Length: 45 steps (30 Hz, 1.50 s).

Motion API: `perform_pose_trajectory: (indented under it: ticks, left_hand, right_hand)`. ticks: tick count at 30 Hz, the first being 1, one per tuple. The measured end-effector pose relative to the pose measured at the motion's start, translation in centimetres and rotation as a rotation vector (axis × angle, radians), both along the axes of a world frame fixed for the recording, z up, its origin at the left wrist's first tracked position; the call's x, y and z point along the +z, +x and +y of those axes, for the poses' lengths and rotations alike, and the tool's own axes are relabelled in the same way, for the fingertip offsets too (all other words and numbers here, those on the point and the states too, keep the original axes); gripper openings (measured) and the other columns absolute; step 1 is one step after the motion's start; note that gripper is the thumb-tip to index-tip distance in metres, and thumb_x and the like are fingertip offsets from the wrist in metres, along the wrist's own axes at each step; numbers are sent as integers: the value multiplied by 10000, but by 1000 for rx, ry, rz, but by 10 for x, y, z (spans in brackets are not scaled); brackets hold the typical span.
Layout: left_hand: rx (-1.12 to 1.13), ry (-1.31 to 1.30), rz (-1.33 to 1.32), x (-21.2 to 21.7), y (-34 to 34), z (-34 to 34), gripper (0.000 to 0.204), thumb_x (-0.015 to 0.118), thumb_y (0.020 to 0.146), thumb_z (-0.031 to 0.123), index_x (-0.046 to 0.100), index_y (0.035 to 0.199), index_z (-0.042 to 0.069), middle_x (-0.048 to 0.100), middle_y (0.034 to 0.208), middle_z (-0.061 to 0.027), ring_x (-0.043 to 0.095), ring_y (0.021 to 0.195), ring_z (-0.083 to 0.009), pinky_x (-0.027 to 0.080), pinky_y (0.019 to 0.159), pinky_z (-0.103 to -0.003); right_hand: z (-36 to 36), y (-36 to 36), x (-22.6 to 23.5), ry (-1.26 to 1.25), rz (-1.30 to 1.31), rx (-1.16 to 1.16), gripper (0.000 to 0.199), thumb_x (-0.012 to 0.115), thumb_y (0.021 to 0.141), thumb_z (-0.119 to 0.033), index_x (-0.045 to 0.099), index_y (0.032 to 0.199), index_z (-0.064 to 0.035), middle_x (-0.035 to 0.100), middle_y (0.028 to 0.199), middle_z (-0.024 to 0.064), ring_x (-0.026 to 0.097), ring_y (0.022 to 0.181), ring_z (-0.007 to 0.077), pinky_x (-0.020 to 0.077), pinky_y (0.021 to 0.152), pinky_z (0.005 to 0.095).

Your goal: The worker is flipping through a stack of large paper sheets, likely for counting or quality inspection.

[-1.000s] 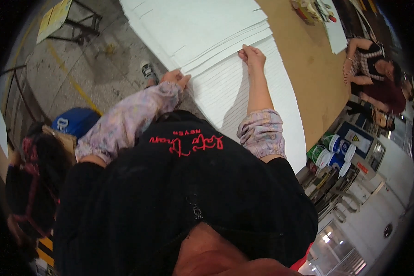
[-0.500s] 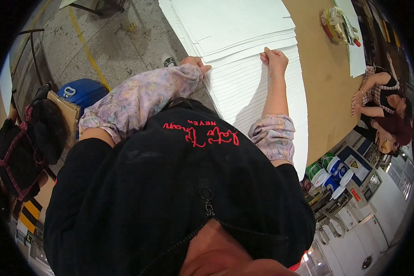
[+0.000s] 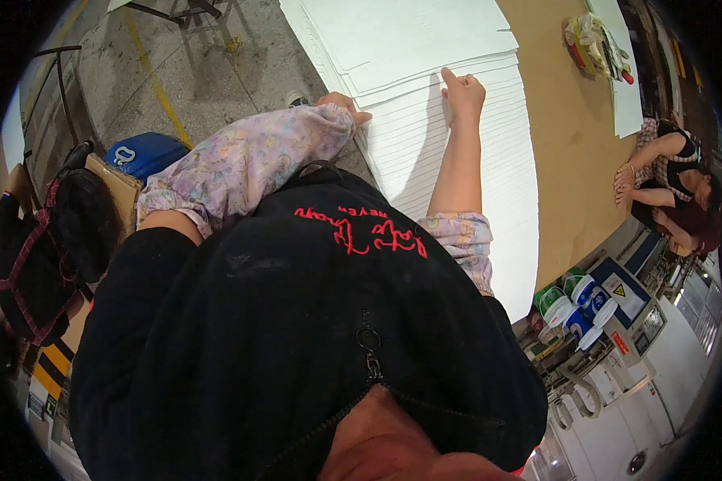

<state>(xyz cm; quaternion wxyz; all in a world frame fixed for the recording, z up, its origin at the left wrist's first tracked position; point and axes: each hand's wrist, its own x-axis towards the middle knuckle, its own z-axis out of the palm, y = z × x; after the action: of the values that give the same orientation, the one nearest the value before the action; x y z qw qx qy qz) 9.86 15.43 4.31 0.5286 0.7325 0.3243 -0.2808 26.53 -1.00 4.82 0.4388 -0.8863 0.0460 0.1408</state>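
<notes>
A stack of large white sheets lies in front of me, its near part fanned into many narrow stepped edges. At its left edge my left hand is closed, thumb over the top and the other fingers mostly hidden, gripping the sheet edges. My right hand is over the fanned edges, fingers curled and one fingertip pointing away from me, just short of the upper sheets. No sheet shows between its fingers. Patterned sleeve covers are on both forearms.
A brown board surface extends to the right, with a yellow container of bagged items on it. Other people sit at the far right. Several paint-style buckets stand at the lower right. A blue bin is at my left.
My right hand has moved left and slightly away from me, its fingertip now pointing forward. The left hand stays at the sheets' left edge. The stepped edges near the upper sheets have shifted slightly.
</notes>
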Motion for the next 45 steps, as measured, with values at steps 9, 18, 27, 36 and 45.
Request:
perform_pose_trajectory:
  ticks: [9,18,27,36,45]
  left_hand:
    - [-87,37,-38,-2,3,0,319,673,707,318,552,632,32,572,537,-59,557,506,-139,459,507,-274]
    - [-145,85,138,-4,1,8,355,654,694,386,619,726,34,629,723,-86,600,708,-193,479,680,-318]
    - [440,-597,198,11,12,-1,264,583,802,202,522,952,-7,599,919,-100,607,708,-187,510,561,-267]
    - [872,-837,225,9,15,-1,340,574,801,141,432,1069,-13,487,1080,-152,557,889,-248,541,701,-392]
    - [772,-877,211,-2,10,6,327,588,799,163,414,1009,-16,486,977,-141,560,856,-238,551,642,-339]
  right_hand:
    - [0,21,20,633,472,-367,304,660,729,-146,505,924,29,530,850,97,520,793,199,459,648,319]
    - [-50,81,10,418,245,-319,659,632,728,-88,242,1228,89,440,927,133,456,782,179,449,671,313]
    - [-76,168,-24,67,120,-69,518,655,733,-153,343,1135,-53,426,790,40,436,625,117,476,528,265]
    - [-68,173,-32,58,45,-68,480,678,722,-156,449,1140,-106,490,952,0,469,835,135,440,624,273]
    - [-69,176,-46,241,24,-253,377,647,710,-9,512,1062,2,574,929,124,571,762,184,494,641,286]
